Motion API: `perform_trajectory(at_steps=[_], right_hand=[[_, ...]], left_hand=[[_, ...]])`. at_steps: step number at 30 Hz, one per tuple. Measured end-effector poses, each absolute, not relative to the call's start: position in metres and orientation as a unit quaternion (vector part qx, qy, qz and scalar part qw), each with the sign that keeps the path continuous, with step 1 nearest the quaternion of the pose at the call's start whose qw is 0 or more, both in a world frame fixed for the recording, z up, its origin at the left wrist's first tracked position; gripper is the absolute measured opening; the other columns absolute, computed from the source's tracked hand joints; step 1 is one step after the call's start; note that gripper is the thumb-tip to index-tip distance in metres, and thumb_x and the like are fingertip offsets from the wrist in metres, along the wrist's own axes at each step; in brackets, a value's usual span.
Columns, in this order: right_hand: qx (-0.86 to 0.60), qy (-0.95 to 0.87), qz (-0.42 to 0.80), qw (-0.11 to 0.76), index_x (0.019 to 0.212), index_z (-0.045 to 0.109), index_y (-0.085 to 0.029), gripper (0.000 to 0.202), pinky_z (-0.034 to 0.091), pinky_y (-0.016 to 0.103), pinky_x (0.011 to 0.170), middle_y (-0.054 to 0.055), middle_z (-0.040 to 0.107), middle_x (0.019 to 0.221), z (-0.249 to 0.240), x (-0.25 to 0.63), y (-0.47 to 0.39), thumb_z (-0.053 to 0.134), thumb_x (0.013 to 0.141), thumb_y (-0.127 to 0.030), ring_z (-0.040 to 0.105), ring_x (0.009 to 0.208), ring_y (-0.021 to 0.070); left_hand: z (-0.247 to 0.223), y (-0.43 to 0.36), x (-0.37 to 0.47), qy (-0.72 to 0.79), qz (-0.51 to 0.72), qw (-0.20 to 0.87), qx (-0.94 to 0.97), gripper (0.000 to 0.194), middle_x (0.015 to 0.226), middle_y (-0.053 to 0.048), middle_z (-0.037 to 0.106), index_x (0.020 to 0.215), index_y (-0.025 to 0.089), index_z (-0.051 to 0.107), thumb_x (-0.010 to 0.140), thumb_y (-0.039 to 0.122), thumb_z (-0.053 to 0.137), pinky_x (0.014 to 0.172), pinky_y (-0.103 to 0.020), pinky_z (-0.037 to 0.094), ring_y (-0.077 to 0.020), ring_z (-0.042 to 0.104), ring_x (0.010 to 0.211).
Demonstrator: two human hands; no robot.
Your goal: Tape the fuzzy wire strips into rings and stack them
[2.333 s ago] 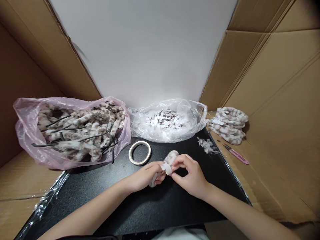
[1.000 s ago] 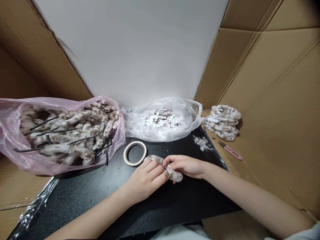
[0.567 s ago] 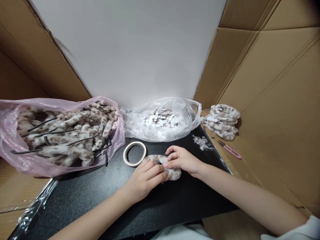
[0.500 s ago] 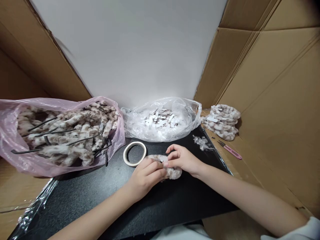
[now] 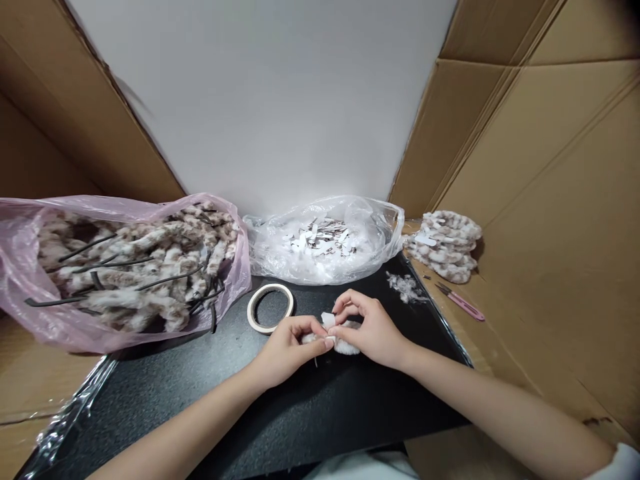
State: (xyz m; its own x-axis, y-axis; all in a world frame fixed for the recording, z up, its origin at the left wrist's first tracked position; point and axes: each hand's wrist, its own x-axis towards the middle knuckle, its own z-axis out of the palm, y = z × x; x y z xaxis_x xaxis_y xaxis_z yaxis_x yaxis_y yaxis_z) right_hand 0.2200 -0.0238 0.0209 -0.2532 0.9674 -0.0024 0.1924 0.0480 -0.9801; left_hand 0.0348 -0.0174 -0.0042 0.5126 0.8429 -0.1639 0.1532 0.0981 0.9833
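Between my hands on the black tabletop lies a fluffy beige-and-white furry band point(image 5: 347, 345), partly covered by my fingers. A white tag point(image 5: 328, 319) stands up from it. My left hand point(image 5: 286, 350) is closed, thumb and index pinched on the band's near side at a small white bit. My right hand point(image 5: 374, 329) is closed too, its fingertips pinching at the tag. A thin strand hangs below the left fingertips. Just left of the band lies a roll of cream tape point(image 5: 253, 320).
A pink plastic bag point(image 5: 239, 280) with furry pieces and black strips stands at left. A clear bag point(image 5: 273, 263) of white tags sits at the back. To the right are a stack of furry bands point(image 5: 447, 247), pink-handled snips point(image 5: 463, 304) and loose fluff point(image 5: 406, 287). Cardboard walls flank the table.
My left hand has turned from lying over the band to a pinch at its near side. The tag now stands upright, and the band shows less between my hands.
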Motion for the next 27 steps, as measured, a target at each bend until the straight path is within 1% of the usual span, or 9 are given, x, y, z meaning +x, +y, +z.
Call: perform_trajectory(at_steps=[3, 5, 11, 15, 18, 20, 22, 24, 27], right_hand=[[-0.482, -0.483, 0.643, 0.347, 0.083, 0.049, -0.019, 0.035, 0.041, 0.022, 0.053, -0.006, 0.062, 0.063, 0.021, 0.22, -0.018, 0.074, 0.058, -0.017, 0.054, 0.052, 0.009], [-0.486, -0.409, 0.7, 0.328, 0.08, 0.047, -0.018, 0.038, 0.038, 0.02, 0.05, -0.008, 0.059, 0.057, 0.022, 0.218, -0.014, 0.075, 0.054, -0.014, 0.05, 0.046, 0.0071], [-0.516, -0.419, 0.675, 0.322, 0.078, 0.046, -0.019, 0.035, 0.036, 0.02, 0.048, -0.007, 0.059, 0.055, 0.028, 0.212, -0.011, 0.068, 0.053, -0.009, 0.049, 0.045, 0.0072], [-0.496, -0.51, 0.614, 0.343, 0.08, 0.045, -0.02, 0.034, 0.041, 0.022, 0.053, -0.006, 0.061, 0.061, 0.029, 0.209, -0.016, 0.067, 0.057, -0.01, 0.053, 0.051, 0.0093], [-0.483, -0.617, 0.496, 0.374, 0.08, 0.048, -0.021, 0.027, 0.044, 0.024, 0.06, -0.004, 0.061, 0.068, 0.027, 0.209, -0.025, 0.065, 0.063, -0.01, 0.057, 0.063, 0.0122], [-0.483, -0.684, 0.389, 0.384, 0.077, 0.052, -0.021, 0.019, 0.045, 0.026, 0.065, -0.002, 0.06, 0.073, 0.025, 0.211, -0.032, 0.063, 0.066, -0.009, 0.057, 0.071, 0.014], [-0.471, -0.727, 0.314, 0.388, 0.074, 0.055, -0.021, 0.016, 0.045, 0.027, 0.069, 0.0, 0.059, 0.076, 0.021, 0.213, -0.037, 0.061, 0.068, -0.007, 0.056, 0.075, 0.0151], [-0.454, -0.745, 0.286, 0.396, 0.073, 0.056, -0.021, 0.017, 0.045, 0.028, 0.07, 0.001, 0.058, 0.076, 0.017, 0.217, -0.041, 0.06, 0.068, -0.005, 0.055, 0.076, 0.0154], [-0.432, -0.752, 0.264, 0.421, 0.073, 0.059, -0.021, 0.016, 0.045, 0.029, 0.068, 0.001, 0.056, 0.073, 0.012, 0.222, -0.043, 0.062, 0.069, -0.006, 0.054, 0.073, 0.0153]], left_hand=[[-0.006, -0.017, 0.036, 0.407, 0.282, 0.644, 0.583, 0.028, 0.066, 0.0, 0.061, 0.068, 0.012, 0.061, 0.069, 0.036, 0.074, 0.056, -0.021, 0.038, -0.0093, 0.049, 0.06], [-0.007, -0.016, 0.037, 0.408, 0.288, 0.653, 0.569, 0.028, 0.067, -0.001, 0.061, 0.068, 0.013, 0.061, 0.067, 0.036, 0.076, 0.055, -0.021, 0.038, -0.0095, 0.05, 0.06], [-0.009, -0.015, 0.04, 0.415, 0.297, 0.658, 0.553, 0.03, 0.064, 0.0, 0.06, 0.065, 0.014, 0.058, 0.064, 0.037, 0.076, 0.054, -0.02, 0.039, -0.0095, 0.05, 0.058], [-0.006, -0.014, 0.04, 0.433, 0.296, 0.661, 0.537, 0.036, 0.061, 0.002, 0.056, 0.065, 0.015, 0.051, 0.061, 0.038, 0.078, 0.053, -0.019, 0.035, -0.0088, 0.049, 0.056], [-0.004, -0.015, 0.041, 0.434, 0.299, 0.67, 0.522, 0.041, 0.058, 0.006, 0.052, 0.074, 0.017, 0.044, 0.063, 0.042, 0.076, 0.051, -0.018, 0.031, -0.0072, 0.044, 0.052], [-0.001, -0.017, 0.041, 0.42, 0.286, 0.657, 0.557, 0.037, 0.06, 0.005, 0.052, 0.08, 0.018, 0.045, 0.072, 0.045, 0.069, 0.054, -0.02, 0.032, -0.0084, 0.044, 0.054], [0.001, -0.02, 0.041, 0.397, 0.25, 0.621, 0.628, 0.032, 0.06, 0.003, 0.051, 0.077, 0.016, 0.049, 0.082, 0.047, 0.056, 0.056, -0.022, 0.031, -0.0102, 0.044, 0.058], [0.003, -0.022, 0.041, 0.378, 0.22, 0.594, 0.675, 0.038, 0.06, 0.003, 0.045, 0.068, 0.016, 0.047, 0.089, 0.047, 0.044, 0.057, -0.023, 0.029, -0.0104, 0.039, 0.059], [0.007, -0.024, 0.042, 0.355, 0.209, 0.62, 0.668, 0.039, 0.061, 0.004, 0.036, 0.065, 0.017, 0.041, 0.09, 0.046, 0.04, 0.056, -0.024, 0.026, -0.0099, 0.03, 0.059]])
